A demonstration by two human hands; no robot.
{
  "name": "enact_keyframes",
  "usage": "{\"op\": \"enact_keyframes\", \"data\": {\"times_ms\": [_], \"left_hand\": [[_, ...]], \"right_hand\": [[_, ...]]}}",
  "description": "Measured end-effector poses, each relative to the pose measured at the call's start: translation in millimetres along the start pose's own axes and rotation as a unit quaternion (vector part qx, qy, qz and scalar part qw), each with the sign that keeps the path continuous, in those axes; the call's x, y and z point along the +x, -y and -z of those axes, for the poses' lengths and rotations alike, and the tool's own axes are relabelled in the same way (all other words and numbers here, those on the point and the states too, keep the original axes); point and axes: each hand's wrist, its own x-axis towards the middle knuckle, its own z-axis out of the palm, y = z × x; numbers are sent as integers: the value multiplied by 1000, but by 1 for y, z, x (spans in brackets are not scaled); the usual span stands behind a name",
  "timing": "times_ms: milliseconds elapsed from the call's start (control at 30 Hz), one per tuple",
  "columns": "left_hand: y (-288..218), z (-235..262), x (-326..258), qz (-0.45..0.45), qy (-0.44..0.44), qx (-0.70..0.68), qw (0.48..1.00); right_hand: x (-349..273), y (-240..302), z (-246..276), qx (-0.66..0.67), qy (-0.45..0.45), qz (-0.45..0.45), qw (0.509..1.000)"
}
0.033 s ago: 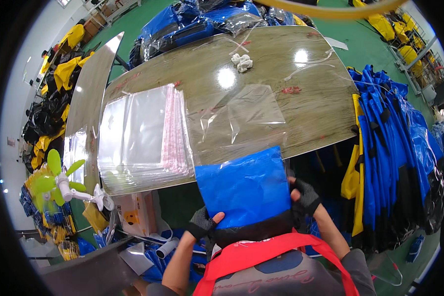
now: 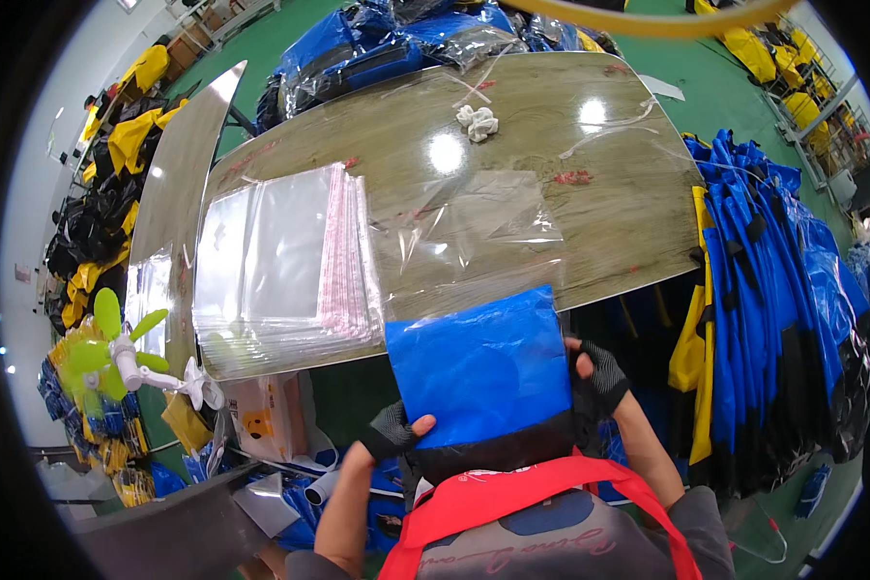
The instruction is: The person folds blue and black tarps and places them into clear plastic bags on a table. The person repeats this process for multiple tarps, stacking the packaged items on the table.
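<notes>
At the table's (image 2: pixel 628 222) near edge: blue piece (image 2: pixel 481 362) in hand, barely any change

We have the blue piece lapping over the table's near edge, its black band (image 2: pixel 498 447) hanging off on the wearer's side. Left hand (image 2: pixel 392 432), in a fingerless glove, is at the piece's lower left: thumb pressed flat on the face, other fingers hidden behind, so we judge a pinch. Right hand (image 2: pixel 601 375) is at the right edge, thumb and forefinger slightly apart; we can't tell if they grip.

Compared with the earlier frame, we note only small shifts: left hand a touch outward, creases and glints in the clear sheet (image 2: pixel 512 213) redrawn on the table. Piece basically in the same spot. We take that as a steady hold with minor adjusting of fingers, not a new step. The piece's top edge meets the sheet's near end; inside or just against it, we can't say.

Elsewhere we log: clear bag stack (image 2: pixel 290 251) on the table's left half, white wad (image 2: pixel 477 123) toward its far edge, blue pile (image 2: pixel 396 58) beyond that edge, blue bundle (image 2: pixel 764 290) off its right end, green fan (image 2: pixel 124 358) off its near left corner.
</notes>
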Motion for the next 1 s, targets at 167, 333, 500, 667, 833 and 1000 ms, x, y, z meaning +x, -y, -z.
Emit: {"op": "enact_keyframes", "data": {"times_ms": [167,333,500,667,833,1000], "left_hand": [[-12,-15,1,-73,0,-203,976],[40,-32,-31,-152,-39,-74,985],[-18,-9,31,-56,7,-307,950],[31,-66,-26,-156,-49,-265,950],[93,-61,-9,-200,69,-75,975],[-22,-81,41,-196,66,-280,938]], "right_hand": [[13,30,-33,47,-13,-131,990],[-39,26,-17,-15,136,41,990],[36,56,-26,130,30,-186,973],[-43,23,-36,-28,20,86,996],[-88,51,-34,44,82,-249,964],[7,109,-41,95,-63,193,975]]}}
